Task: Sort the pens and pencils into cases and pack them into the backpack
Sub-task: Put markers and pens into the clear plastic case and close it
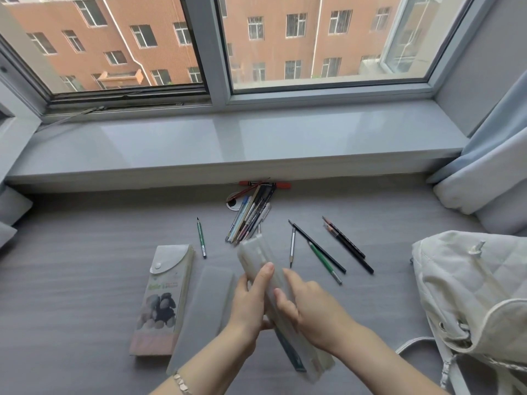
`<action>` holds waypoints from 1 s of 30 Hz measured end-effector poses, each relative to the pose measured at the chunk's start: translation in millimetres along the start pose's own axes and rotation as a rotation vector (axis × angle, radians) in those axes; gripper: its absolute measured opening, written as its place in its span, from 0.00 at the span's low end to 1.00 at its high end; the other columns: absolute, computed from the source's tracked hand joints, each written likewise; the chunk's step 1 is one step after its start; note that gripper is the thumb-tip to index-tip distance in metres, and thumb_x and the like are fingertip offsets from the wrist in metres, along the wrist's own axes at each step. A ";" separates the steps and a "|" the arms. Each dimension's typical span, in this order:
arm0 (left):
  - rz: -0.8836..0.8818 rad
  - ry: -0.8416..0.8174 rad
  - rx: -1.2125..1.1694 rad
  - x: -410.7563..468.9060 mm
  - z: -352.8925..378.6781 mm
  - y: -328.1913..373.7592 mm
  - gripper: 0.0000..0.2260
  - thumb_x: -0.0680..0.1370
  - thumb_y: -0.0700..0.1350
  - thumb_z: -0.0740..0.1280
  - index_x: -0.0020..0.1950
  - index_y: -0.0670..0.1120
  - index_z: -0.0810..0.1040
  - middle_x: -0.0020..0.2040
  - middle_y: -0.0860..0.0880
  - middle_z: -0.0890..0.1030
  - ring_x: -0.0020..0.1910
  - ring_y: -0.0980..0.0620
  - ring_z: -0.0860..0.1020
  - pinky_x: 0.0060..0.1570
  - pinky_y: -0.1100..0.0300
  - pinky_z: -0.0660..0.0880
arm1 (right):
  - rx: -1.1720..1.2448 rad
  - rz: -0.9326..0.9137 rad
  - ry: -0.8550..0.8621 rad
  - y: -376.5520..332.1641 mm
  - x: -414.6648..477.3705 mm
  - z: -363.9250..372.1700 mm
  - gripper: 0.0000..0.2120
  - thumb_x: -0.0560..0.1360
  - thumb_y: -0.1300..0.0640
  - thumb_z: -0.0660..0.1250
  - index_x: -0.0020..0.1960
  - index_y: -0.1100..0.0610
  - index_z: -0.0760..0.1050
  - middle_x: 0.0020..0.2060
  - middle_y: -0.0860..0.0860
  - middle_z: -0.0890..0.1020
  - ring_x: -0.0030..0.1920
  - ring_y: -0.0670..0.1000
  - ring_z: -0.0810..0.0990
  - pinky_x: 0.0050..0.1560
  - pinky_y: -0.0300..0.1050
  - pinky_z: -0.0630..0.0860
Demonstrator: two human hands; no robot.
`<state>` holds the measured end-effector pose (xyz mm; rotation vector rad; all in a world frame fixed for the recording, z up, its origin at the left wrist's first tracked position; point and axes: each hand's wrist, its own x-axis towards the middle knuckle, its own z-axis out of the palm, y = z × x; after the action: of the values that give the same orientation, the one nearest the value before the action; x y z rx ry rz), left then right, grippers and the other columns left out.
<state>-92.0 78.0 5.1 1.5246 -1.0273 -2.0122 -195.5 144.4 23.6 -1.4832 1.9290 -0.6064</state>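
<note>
Both hands hold a translucent pencil case (256, 252) above the grey surface, tilted with its far end up. My left hand (251, 303) grips its left side, thumb and fingers curled round it. My right hand (308, 306) holds its right side. A second translucent case (205, 303) lies flat to the left, next to a printed case with a snap flap (162, 297). A pile of pens (251, 215) lies beyond the held case. Loose pencils lie around: a green one (201, 238) on the left, several (330, 249) on the right. The white quilted backpack (473, 283) stands at the right.
A grey window sill (228, 143) runs along the back under the window. Blue curtains and a cushion (484, 178) crowd the right corner. A round cable hole (233, 203) sits by the pen pile. A backpack strap (410, 344) trails on the surface.
</note>
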 end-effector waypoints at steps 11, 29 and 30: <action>-0.026 -0.150 0.071 5.4 -21.8 11.1 0.24 0.75 0.63 0.54 0.57 0.49 0.79 0.50 0.46 0.84 0.47 0.46 0.83 0.43 0.53 0.79 | 0.180 0.204 0.034 15.3 27.5 -11.0 0.18 0.80 0.54 0.50 0.67 0.59 0.63 0.44 0.67 0.79 0.45 0.66 0.79 0.48 0.57 0.75; -0.023 0.421 0.524 39.5 -82.2 19.2 0.32 0.79 0.62 0.46 0.66 0.38 0.71 0.67 0.38 0.71 0.68 0.40 0.67 0.64 0.53 0.62 | 0.355 0.372 -0.104 31.6 20.2 13.4 0.14 0.80 0.53 0.52 0.40 0.54 0.72 0.32 0.50 0.80 0.27 0.46 0.74 0.34 0.43 0.73; -0.034 0.447 0.533 43.4 -86.3 21.0 0.32 0.78 0.62 0.46 0.66 0.38 0.71 0.67 0.37 0.71 0.68 0.40 0.67 0.65 0.52 0.62 | 0.284 0.402 -0.102 36.2 22.3 12.2 0.16 0.79 0.52 0.53 0.39 0.55 0.74 0.31 0.50 0.80 0.27 0.47 0.75 0.35 0.43 0.73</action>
<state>-26.5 7.6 -17.9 2.1409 -1.4057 -1.3629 -215.2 132.6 -14.2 -0.9015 1.8963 -0.5774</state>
